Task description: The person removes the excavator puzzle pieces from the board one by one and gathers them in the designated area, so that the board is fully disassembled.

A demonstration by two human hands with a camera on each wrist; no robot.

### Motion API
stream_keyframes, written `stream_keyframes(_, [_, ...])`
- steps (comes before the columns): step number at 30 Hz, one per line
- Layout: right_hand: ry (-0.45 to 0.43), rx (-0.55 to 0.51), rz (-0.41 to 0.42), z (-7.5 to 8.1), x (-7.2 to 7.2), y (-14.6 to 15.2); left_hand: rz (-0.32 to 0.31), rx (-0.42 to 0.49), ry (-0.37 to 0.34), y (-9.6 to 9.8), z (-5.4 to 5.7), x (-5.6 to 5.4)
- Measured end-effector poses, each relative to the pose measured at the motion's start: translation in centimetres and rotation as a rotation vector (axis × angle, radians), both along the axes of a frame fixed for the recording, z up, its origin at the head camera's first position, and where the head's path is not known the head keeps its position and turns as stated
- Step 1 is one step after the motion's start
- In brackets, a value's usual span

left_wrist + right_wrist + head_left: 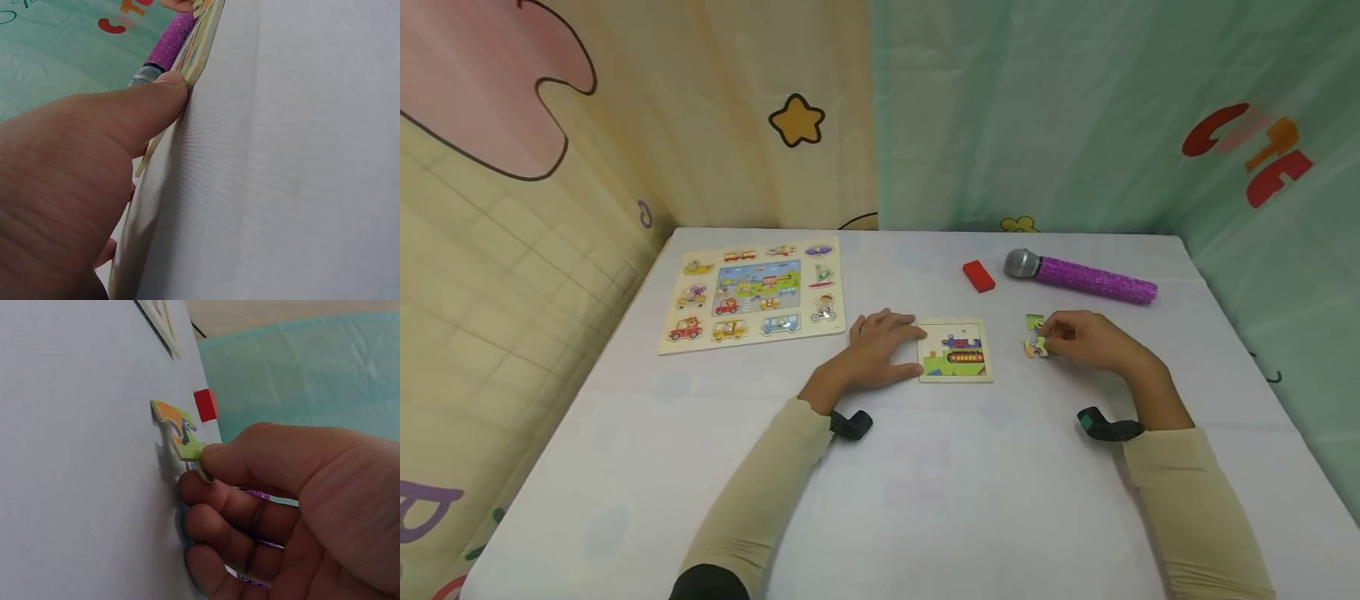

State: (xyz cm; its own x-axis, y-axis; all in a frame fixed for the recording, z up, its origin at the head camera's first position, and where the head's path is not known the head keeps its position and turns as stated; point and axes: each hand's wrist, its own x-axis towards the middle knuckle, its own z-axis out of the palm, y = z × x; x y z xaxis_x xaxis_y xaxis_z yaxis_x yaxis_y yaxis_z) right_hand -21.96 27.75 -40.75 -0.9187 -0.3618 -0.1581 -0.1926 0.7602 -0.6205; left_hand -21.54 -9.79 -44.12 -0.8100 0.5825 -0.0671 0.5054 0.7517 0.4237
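Observation:
My left hand point(880, 348) lies at the left edge of a small jigsaw board point(956, 372), thumb at its lower corner and index finger higher up. In the left wrist view the thumb point(153, 103) presses against the board's rim. The partly filled board shows green, purple and orange-tracked vehicle pieces, with a pale area at the top. To its right, my right hand point(1086, 340) pinches a green and orange jigsaw piece point(190, 449) between thumb and fingertips, close over the white table. The other right fingers curl beneath the thumb.
A larger vehicle picture board point(700, 340) lies at the back left. Behind the small board lie a red block point(978, 276) and a glittery purple microphone point(1093, 278). Patterned curtains point(1030, 108) hang around the white table point(955, 492).

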Motion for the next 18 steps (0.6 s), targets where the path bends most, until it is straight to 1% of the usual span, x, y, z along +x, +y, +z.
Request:
stream_keyframes(3, [-0.011,0.016,0.022,0.24,0.17,0.69,0.002,-0.002,0.008,0.06,-0.11,0.08])
stream_keyframes(6, [-0.003,0.021,0.022,0.24,0.24,0.92,0.010,0.005,0.011,0.05,-0.11,0.11])
stream_keyframes(11, [0.024,0.043,0.018,0.29,0.32,0.52,0.011,0.012,-0.004,0.00,-0.27,0.08])
stream_keyframes(18, [0.035,0.099,0.008,0.30,0.15,0.00,0.009,0.016,0.004,0.04,-0.50,0.00])
